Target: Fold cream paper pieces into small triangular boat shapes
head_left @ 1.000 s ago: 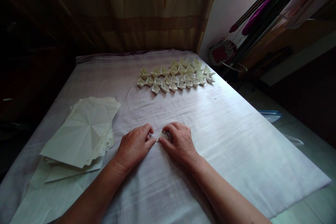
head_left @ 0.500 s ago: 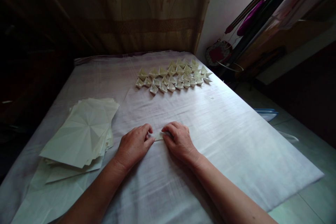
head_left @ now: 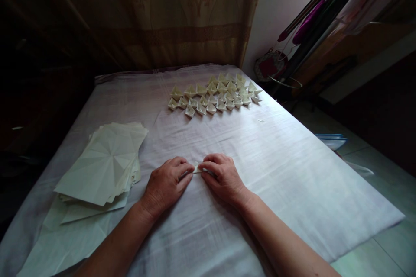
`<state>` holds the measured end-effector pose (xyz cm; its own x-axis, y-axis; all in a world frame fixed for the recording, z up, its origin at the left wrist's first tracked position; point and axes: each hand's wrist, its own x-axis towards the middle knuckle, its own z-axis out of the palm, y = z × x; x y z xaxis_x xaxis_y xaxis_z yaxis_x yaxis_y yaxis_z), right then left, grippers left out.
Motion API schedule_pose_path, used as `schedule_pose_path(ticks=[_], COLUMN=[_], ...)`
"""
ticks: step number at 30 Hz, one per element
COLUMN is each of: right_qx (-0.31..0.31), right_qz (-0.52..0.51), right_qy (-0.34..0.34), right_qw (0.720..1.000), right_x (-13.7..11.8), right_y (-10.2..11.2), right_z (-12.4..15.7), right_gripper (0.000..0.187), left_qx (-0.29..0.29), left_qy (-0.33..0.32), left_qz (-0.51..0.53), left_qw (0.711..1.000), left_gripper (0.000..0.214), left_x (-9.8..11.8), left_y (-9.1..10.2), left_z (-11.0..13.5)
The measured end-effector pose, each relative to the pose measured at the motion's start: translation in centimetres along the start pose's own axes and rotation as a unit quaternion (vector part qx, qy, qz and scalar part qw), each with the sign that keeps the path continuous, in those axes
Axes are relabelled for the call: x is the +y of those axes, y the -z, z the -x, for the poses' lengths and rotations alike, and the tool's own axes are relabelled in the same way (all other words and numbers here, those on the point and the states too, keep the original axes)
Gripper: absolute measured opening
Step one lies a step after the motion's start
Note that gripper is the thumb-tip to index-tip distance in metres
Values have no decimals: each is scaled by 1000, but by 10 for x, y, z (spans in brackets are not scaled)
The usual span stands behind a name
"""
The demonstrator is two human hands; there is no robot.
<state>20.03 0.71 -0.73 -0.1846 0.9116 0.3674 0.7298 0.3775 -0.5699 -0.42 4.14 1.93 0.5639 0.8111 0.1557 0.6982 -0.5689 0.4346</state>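
Nearest the camera, two bare forearms reach in from the lower edge and meet over a white cloth [head_left: 276, 173] that covers the surface. The left hand [head_left: 165, 184] lies knuckles up, its fingertips curled in toward the middle; the right hand [head_left: 224, 177] mirrors it from the other side. Between them sits a small folded paper [head_left: 196, 168], pale and mostly hidden, pressed down on the cloth near the front middle of the surface. Each hand's grip is narrow, thumb and forefinger closed on its own end of that paper, so both hands hold it at once. To the left, near the left hand but apart from it, a stack of creased sheets [head_left: 104, 162] lies fanned and uneven, the top sheet marked with fold lines that radiate from its centre, with larger sheets spread under it. Farther back, well apart from the hands, a cluster of folded paper pieces [head_left: 214, 95] stands in loose rows near the far right edge of the cloth. Behind the surface hangs a brown patterned curtain [head_left: 182, 13].
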Motion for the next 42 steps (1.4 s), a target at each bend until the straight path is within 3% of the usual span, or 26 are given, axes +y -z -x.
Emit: schedule_pose_path(ticks=[9,16,21,28,32,42], right_qx=[-8,56,105,98,68,40], right_qz=[90,38,-113,-223,-244,-264], right_qy=[42,53,13,-4,-7,-11], right_qw=[995,996,988,970,967,964], right_x=[-1,-6,-11,-22,-23,-24], right_y=[1,0,-5,0,3,4], right_z=[-3,-5,-4,-3,-4,-5], right_gripper=[9,10,12,14,9,9], left_qx=[33,105,158,172,163,144], left_qy=[-77,-102,-86,47,67,58], left_qz=[-94,-116,-6,249,294,303], left_qw=[992,982,984,952,939,940], left_gripper=[18,27,22,18,16,12], left_x=[-1,4,12,17,18,16], left_y=[-9,-10,-6,-9,-10,-12], left_z=[-1,-1,6,14,14,17])
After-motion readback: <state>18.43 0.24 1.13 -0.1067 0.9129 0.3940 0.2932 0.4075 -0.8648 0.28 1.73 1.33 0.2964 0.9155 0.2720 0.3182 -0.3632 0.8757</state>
